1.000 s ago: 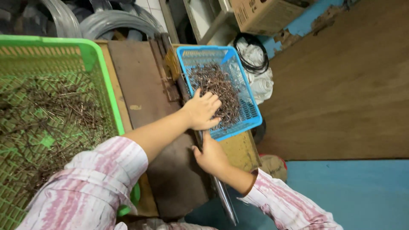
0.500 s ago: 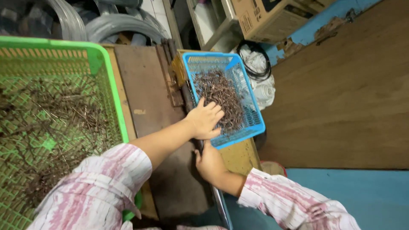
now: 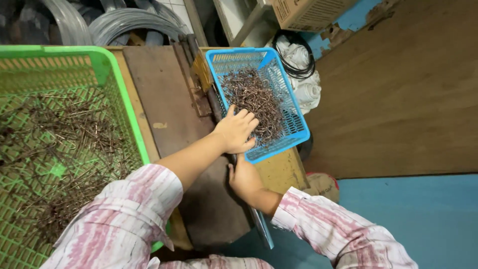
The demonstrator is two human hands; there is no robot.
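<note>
Left hand: I see my left hand [image 3: 237, 130] reaching across into the near corner of the small blue plastic mesh basket [image 3: 298, 130], fingers curled down onto the heap; whether it has pinched any pieces I cannot tell, the palm hides them.

Right hand: my right hand [image 3: 244, 175] sits just below the left one, close against the basket's near edge, fingers tucked under and out of sight; clenched, loose or grasping, I cannot tell.

Metal strip: a long flat grey metal bar [image 3: 262, 229] runs from under the right hand toward me, along the edge of the bench.

Contents: a pile of thin brown rusty wire pieces [image 3: 254, 97] fills the middle of the blue basket, the left fingertips touching its near end.

Basket position: it rests tilted on a yellow-painted wooden block [image 3: 279, 172], right of the dark plank.

Bench: a dark brown worn wooden plank [image 3: 164, 94] lies between the two baskets, my left forearm crossing it.

Sleeves: both arms wear a pink and white striped shirt [image 3: 124, 219].

Far left: a large green plastic mesh crate [image 3: 112, 74] holds a loose scatter of the same brown wire bits [image 3: 59, 144], well apart from both hands.

Behind: coils of grey wire [image 3: 129, 22], a black cable loop [image 3: 296, 57] on white rolled cloth [image 3: 308, 92], and a cardboard box [image 3: 308, 12].
</note>
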